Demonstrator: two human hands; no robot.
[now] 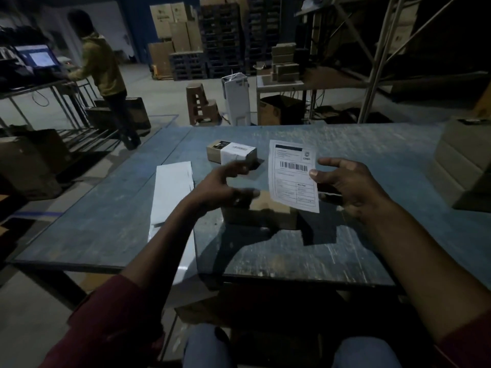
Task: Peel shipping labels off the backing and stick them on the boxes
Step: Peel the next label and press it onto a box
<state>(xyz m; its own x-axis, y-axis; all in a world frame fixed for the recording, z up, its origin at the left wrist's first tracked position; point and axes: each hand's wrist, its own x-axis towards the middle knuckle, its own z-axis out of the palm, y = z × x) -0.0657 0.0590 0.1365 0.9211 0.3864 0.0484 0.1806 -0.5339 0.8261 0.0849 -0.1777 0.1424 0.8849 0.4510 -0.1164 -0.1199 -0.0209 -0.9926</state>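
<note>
From the head camera, the right hand pinches a shipping label at its right edge, the thumb pressed on the printed face near the barcode and the other fingers curled behind the sheet; the label is a thin white rectangle held upright and slightly tilted above the table, with black bars and boxed text on it. The left hand hovers just left of the label, blurred, its fingers loosely spread and bent with nothing between them. Beneath both hands sits a plain brown cardboard box, matte and square-edged, partly hidden by the label and the left hand. Farther back on the table lies a smaller cardboard box with a white label wrapped over its right part. To the left lies a long strip of glossy white backing paper, running toward the near edge and hanging over it. The table is a flat blue-grey sheet, scuffed and scratched with pale streaks. At the right edge a stack of brown cartons rests on it. In the dim background another person in a yellow top stands by a lit screen.
</note>
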